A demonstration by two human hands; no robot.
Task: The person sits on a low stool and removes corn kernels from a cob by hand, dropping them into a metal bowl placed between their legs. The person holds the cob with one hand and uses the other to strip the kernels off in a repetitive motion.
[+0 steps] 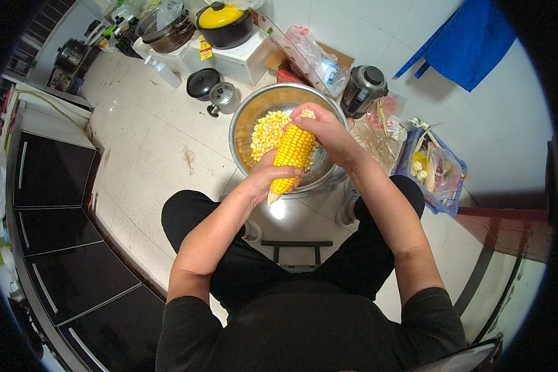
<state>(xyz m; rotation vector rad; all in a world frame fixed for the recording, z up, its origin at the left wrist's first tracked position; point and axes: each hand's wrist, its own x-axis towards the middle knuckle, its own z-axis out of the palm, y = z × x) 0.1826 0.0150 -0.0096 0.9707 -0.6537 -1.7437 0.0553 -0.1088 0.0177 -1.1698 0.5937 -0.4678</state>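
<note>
An ear of yellow corn [294, 151] is held at a slant over a large stainless steel basin [236, 135]. My left hand [272, 176] wraps around its lower part, with the thumb across the kernels. Up at the far end, my right hand [323, 125] grips the corn with thumb and fingers near a pale, bare patch of cob. Loose corn kernels [270, 132] lie heaped in the left side of the basin, partly hidden behind the ear and my hands. The basin stands on the floor in front of my knees.
Left of the basin are a metal pot [224, 96] and a black lid [203, 83]. Behind it, a black pot with a yellow lid [224, 28] rests on a white box [242, 58]. To the right stand a dark kitchen appliance [363, 90] and a blue plastic basket [446, 204].
</note>
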